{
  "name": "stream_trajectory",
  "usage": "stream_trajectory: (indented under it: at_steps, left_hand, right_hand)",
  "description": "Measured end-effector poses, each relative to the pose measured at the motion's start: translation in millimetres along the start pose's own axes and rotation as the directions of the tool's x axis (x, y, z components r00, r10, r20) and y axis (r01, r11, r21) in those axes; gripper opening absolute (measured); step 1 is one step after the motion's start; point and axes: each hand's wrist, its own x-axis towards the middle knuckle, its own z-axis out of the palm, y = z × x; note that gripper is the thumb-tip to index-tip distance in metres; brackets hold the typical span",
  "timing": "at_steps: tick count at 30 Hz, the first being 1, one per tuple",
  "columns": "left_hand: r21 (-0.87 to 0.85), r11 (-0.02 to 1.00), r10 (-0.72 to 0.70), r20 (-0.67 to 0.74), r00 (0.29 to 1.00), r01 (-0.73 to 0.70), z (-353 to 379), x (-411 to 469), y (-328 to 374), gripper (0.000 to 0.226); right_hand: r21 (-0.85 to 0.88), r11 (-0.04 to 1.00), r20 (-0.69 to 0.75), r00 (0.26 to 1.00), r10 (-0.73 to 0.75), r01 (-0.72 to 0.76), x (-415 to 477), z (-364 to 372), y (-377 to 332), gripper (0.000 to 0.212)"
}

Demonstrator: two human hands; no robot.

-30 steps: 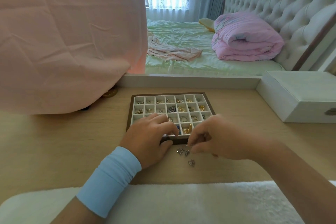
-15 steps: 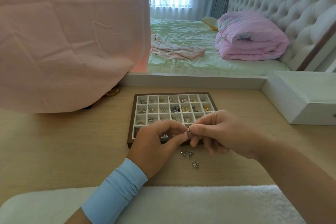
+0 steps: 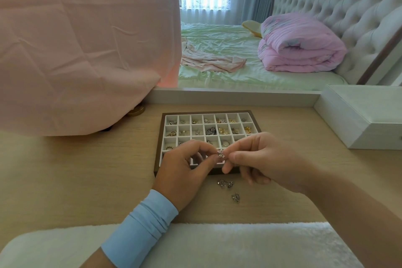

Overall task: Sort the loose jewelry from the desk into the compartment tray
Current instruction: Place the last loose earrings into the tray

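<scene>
A brown-framed compartment tray (image 3: 158, 154) with white cells sits mid-desk, many cells holding rings and earrings. Over its near rows, my left hand (image 3: 185, 168) and my right hand (image 3: 261, 159) meet, both pinching one small sparkly silver earring (image 3: 220, 154) between fingertips. Loose on the desk in front of the tray lie a pair of silver pieces (image 3: 225, 183) and one more silver piece (image 3: 235, 197). My hands hide the tray's nearest cells.
A white box (image 3: 365, 115) stands at the right. Pink cloth (image 3: 76, 50) drapes over something at the left, with a gold object (image 3: 136, 111) at its foot. A white fluffy mat (image 3: 239, 243) covers the desk's near edge. A mirror frame (image 3: 235, 95) runs behind the tray.
My right hand lifted a small silver piece off the desk and brought it up over the tray. My left hand rose from the tray edge and now pinches the same piece.
</scene>
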Motion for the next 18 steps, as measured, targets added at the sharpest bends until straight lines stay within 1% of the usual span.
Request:
stream_trajectory:
  at_steps: [3, 7, 9, 11, 13, 16, 18]
  left_hand:
    - [0.001, 1.000, -0.001, 0.005, 1.000, 0.001, 0, 0, 0, 0.009]
    - [0.031, 0.999, 0.008, 0.025, 1.000, -0.009, 1, 0, -3, 0.013]
    - [0.022, 1.000, 0.008, 0.033, 0.999, -0.008, 1, -1, -5, 0.014]
    - [-0.026, 1.000, -0.008, 0.062, 0.998, 0.010, 0, 1, -3, 0.011]
    - [-0.061, 0.998, -0.017, 0.107, 0.994, 0.023, -1, 7, 1, 0.017]
    - [-0.044, 0.996, -0.072, 0.179, 0.981, 0.082, -6, 28, 8, 0.012]
    - [-0.070, 0.982, -0.156, 0.234, 0.960, 0.177, -10, 47, 14, 0.013]
  right_hand:
    - [-0.054, 0.998, -0.038, 0.999, -0.031, 0.029, 0, 3, 2, 0.011]
    - [-0.108, 0.992, -0.112, 0.991, -0.077, 0.065, 2, 7, 6, 0.010]
    - [-0.126, 0.987, -0.155, 0.980, -0.123, 0.104, 3, 8, 8, 0.012]
    - [-0.143, 0.977, -0.187, 0.965, -0.184, 0.158, 4, 9, 9, 0.016]
    - [-0.189, 0.957, -0.201, 0.946, -0.257, 0.219, 5, 9, 9, 0.016]
    - [-0.280, 0.919, -0.233, 0.909, -0.347, 0.279, 9, 6, 4, 0.012]
    - [-0.315, 0.901, -0.261, 0.886, -0.384, 0.298, 15, -1, -4, 0.012]
